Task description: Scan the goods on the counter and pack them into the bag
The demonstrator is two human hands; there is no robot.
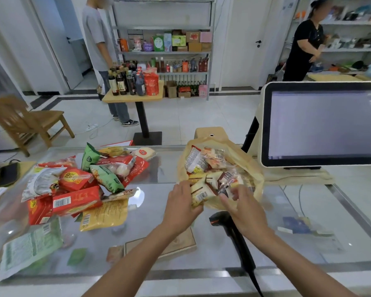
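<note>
Two curled grips on bagged packets [202, 194]: left hand [181, 203], right hand [245, 210]

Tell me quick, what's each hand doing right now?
Left hand: gripping a snack packet at the bag mouth.
Right hand: blurred at the bag, grip cannot be told.

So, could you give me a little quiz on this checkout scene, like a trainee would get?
1. True or false: the right hand holds the scanner.
2. The unpacked goods lie where? A left of the bag, B right of it, C inside it.
3. Fill in: the left hand grips a packet at the mouth of the ____.
Key: 1 false; 2 A; 3 bag.
</note>
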